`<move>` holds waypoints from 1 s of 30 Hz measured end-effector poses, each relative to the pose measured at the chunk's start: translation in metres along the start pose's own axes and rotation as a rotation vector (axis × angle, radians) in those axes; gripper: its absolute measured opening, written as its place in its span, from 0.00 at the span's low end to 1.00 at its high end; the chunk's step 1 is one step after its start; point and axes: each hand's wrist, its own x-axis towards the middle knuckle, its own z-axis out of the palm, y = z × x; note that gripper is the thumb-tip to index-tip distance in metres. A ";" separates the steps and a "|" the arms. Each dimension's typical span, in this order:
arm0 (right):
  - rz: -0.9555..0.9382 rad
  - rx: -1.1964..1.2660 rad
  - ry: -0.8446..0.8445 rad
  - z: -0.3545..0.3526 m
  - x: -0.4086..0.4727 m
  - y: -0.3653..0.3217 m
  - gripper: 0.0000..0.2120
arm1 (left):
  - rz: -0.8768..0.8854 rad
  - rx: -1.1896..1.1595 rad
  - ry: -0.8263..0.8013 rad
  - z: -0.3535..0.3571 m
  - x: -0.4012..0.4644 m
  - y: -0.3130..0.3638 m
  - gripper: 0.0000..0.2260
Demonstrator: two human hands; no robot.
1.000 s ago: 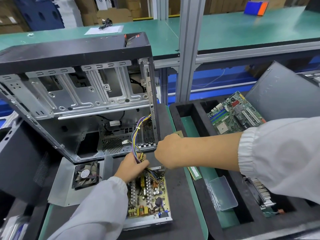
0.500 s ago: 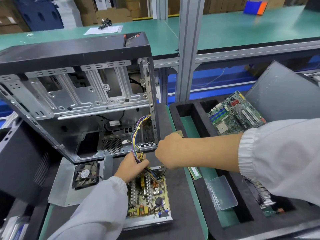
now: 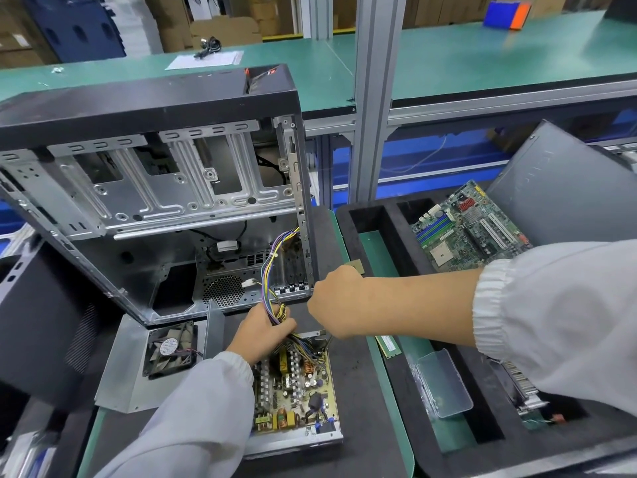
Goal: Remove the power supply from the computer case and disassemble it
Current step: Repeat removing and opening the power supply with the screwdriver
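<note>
Worktop [image 3: 375, 426]: green mat with dark foam pads laid over it, set in an assembly-line bay. Computer case [image 3: 151, 188] upright at left, side open, black top panel, bare silver drive cage inside, perforated vent low at the rear. Power supply [image 3: 296, 401] out of the case, lying on the dark pad just in front of it, cover off, circuit board with coils and capacitors exposed in its shallow metal tray. Wire bundle [image 3: 275, 281], yellow, purple and black, running from the board up into the case interior. Left hand [image 3: 262, 331] curled around the wire bundle close to the board. Right hand [image 3: 332, 300] closed in a fist above the far right corner of the power supply, a thin metal shaft showing beneath it; tool itself hidden. Detached grey metal cover [image 3: 131, 381] at left of the power supply, carrying 1 black fan [image 3: 170, 350]. Black foam tray [image 3: 396, 236] at right with several compartments: motherboard [image 3: 468, 229] leaning in the far one, clear plastic box [image 3: 444, 388] nearer, memory stick [image 3: 387, 345] at its left edge. Grey side panel [image 3: 558, 198] propped behind the tray. Aluminium frame post [image 3: 375, 98] upright at centre. Second green bench [image 3: 465, 56] beyond, with a paper sheet [image 3: 203, 60] and a blue-orange box [image 3: 505, 13]; cardboard cartons stacked at the back.
</note>
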 end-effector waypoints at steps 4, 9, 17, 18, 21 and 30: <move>0.010 -0.015 0.059 0.003 0.000 -0.001 0.13 | 0.008 0.017 0.003 0.000 0.000 -0.001 0.11; 0.016 -0.002 0.061 0.000 -0.006 0.010 0.13 | -0.018 -0.026 0.001 0.000 0.000 -0.001 0.10; 0.027 0.036 0.069 0.001 -0.009 0.012 0.13 | -0.022 -0.027 -0.001 0.001 -0.001 0.001 0.10; 0.025 0.038 0.072 0.001 -0.008 0.010 0.13 | -0.021 -0.029 -0.001 0.001 -0.001 0.001 0.10; 0.022 0.045 0.067 0.002 -0.006 0.007 0.12 | -0.015 -0.032 0.000 0.001 -0.001 0.001 0.10; 0.001 0.055 0.055 0.005 -0.004 0.004 0.11 | -0.011 -0.018 -0.001 0.000 -0.001 0.001 0.11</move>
